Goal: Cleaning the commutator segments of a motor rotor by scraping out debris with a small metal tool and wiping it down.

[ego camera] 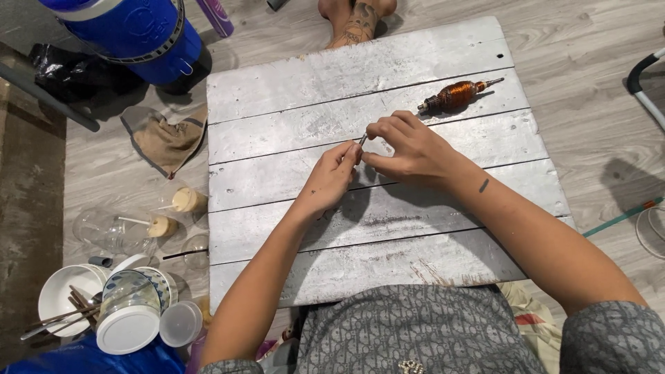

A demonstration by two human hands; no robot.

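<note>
Head view: both hands, left hand (331, 176) and right hand (405, 145), pinch a thin metal rod (362, 139) closed-fingered near the copper-wound armature (457, 95), likely needing fine fingertip alignment next.

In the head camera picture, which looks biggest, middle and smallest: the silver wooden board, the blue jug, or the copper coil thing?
1. Silver wooden board, biggest by far.
2. Blue jug, partly cut off at the edge, so its full size is unsure.
3. Copper coil, smallest.

even indoor light, soft shadows under the arms, sharp focus — slight wide-angle edge bending
</note>
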